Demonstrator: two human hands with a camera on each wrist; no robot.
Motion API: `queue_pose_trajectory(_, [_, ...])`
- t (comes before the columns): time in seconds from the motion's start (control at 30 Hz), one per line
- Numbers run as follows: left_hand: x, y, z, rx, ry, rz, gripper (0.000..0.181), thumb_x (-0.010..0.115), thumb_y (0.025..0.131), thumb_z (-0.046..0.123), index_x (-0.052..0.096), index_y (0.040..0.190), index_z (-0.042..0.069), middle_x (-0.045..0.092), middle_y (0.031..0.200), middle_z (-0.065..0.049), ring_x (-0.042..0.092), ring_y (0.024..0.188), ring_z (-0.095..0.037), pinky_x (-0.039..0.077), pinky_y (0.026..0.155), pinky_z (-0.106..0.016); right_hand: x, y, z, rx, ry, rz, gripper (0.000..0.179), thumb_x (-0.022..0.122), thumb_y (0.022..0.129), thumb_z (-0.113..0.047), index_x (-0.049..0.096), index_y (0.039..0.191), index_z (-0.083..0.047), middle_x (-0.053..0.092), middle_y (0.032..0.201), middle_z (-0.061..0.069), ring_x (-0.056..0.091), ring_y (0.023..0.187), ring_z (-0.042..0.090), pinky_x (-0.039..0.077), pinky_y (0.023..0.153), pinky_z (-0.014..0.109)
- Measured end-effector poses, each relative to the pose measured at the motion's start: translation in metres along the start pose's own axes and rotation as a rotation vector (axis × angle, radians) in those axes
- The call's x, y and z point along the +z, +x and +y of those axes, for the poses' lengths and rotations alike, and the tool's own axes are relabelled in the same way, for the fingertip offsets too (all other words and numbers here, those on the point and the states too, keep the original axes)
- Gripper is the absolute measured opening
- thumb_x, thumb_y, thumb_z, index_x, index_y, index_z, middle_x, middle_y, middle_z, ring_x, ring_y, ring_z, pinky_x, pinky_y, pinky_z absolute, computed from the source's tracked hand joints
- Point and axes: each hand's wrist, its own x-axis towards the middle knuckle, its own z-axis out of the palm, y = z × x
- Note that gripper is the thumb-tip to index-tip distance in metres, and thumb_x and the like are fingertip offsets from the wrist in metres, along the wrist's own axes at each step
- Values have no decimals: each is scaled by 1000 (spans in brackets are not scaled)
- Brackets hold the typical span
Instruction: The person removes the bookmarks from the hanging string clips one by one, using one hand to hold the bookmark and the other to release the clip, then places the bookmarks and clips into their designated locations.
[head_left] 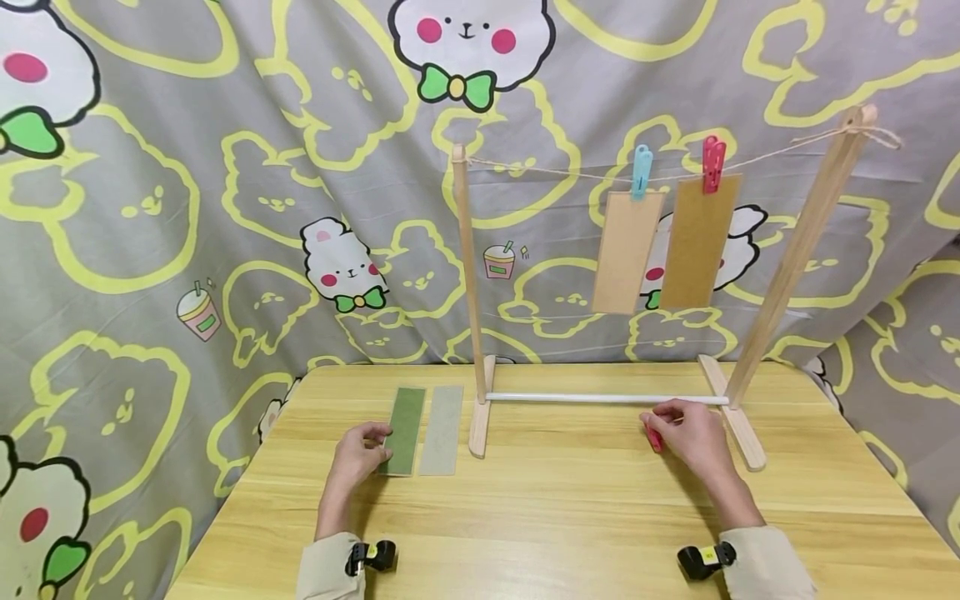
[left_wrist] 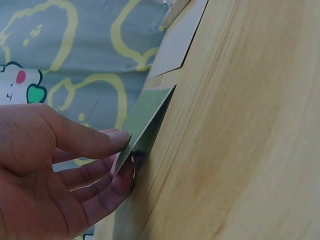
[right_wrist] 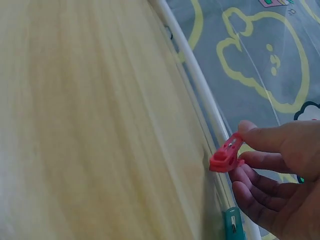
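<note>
One green card (head_left: 406, 429), tipped up, sits pinched by thumb and fingers (left_wrist: 106, 200) of my left hand (head_left: 357, 457); my right hand (head_left: 692, 433) pinches a red clip (right_wrist: 225, 159). Both reach low over the table (head_left: 540, 508).

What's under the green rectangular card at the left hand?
Under the raised edge of the green card: fingers of the left hand and shadowed light wood-grain tabletop. Tabletop beneath the rest is covered; can't tell what's there.
</note>
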Motion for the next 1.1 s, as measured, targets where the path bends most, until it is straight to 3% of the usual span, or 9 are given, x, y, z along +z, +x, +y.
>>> queue_pose_trajectory(0.33, [0,-2,2,7,16,-5,33,71,81,-12,68,114,-10,62,101,-20,61,87,-28,50,56,-27,3,-3,0,-48,-74,-34,20,78,93,-25,73,80,-11,65,66,-5,57,65,15,46,64,36])
queue_pose_trajectory(0.57, [1,-1,2,15,10,-11,35,72,79,-11,68,114,-10,62,100,-19,60,87,-28,49,56,-27,3,-4,2,-51,-90,-41,21,78,91,-26,74,83,-7,66,69,-2,56,64,17,45,58,36])
queue_pose_trajectory(1.1, [-2,-3,2,14,62,-18,36,74,79,-13,68,114,-9,65,102,-21,61,91,-30,52,60,-30,4,-5,-1,-47,-110,-53,20,78,91,-27,73,81,-10,65,67,-5,57,65,16,47,60,37])
